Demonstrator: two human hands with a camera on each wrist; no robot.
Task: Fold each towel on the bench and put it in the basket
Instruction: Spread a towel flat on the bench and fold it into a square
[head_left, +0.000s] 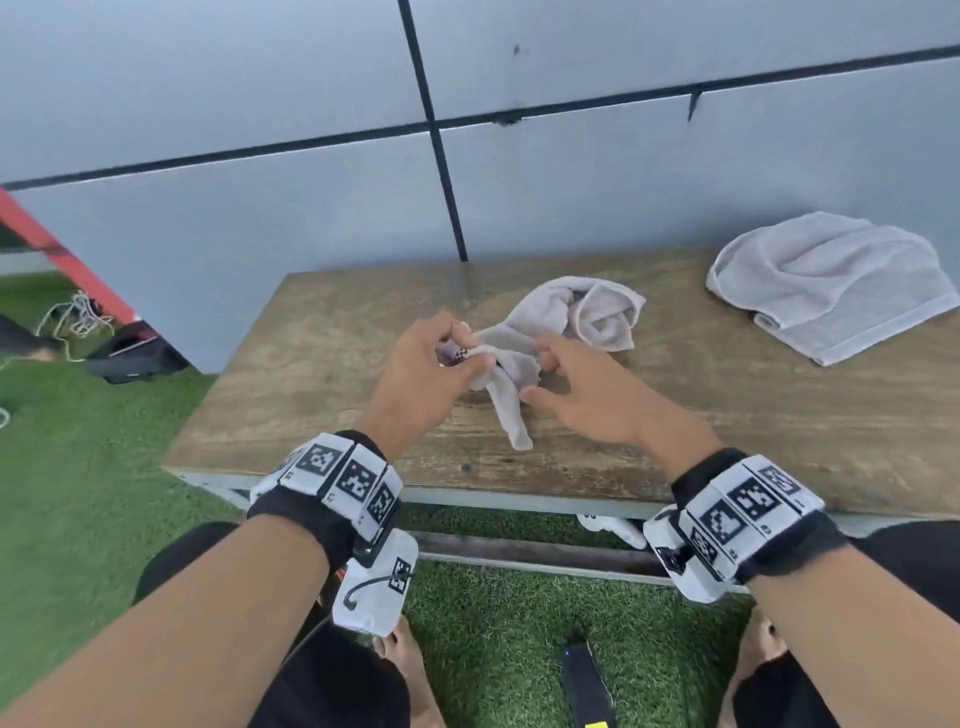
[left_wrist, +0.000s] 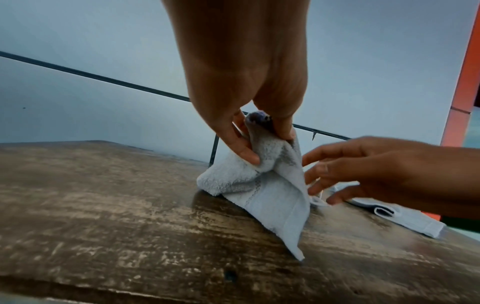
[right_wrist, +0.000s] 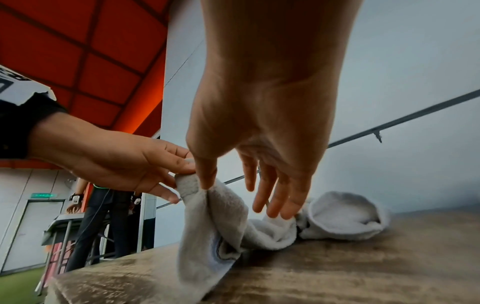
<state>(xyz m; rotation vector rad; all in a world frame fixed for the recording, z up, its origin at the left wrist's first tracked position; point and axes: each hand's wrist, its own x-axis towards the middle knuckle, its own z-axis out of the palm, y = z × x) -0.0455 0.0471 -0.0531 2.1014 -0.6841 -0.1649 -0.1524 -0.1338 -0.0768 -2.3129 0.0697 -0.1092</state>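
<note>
Nearest the viewer, both forearms reach forward, each wearing a black wrist strap with white blocks of black-and-white square markers (head_left: 340, 475). Below them lies green artificial turf (head_left: 498, 618).

The weathered brown wooden bench (head_left: 322, 395) stands just ahead. Above its near-centre, the left hand (head_left: 421, 371) pinches a raised corner of the small crumpled pale-grey terry towel (head_left: 571, 317) between thumb and fingers; the left wrist view confirms the corner gathered at the fingertips (left_wrist: 249, 156), lifted off the bench, with a towel flap hanging down to the wood. A small dark patterned tag shows at the pinched corner.

The right hand (head_left: 587, 395) sits just beside the left, fingers spread and extended. In the right wrist view its thumb touches the raised fold next to the left hand's fingers, while the fingertips (right_wrist: 283, 207) reach the towel's bunched middle. It is not gripping anything.

The rest of this towel lies bunched on the bench beyond the hands.

Further right, well apart, a second, larger pale-grey towel (head_left: 831, 283) lies loosely heaped on the bench.

Behind the bench stands a grey panelled wall with dark seams (head_left: 260, 104).
</note>
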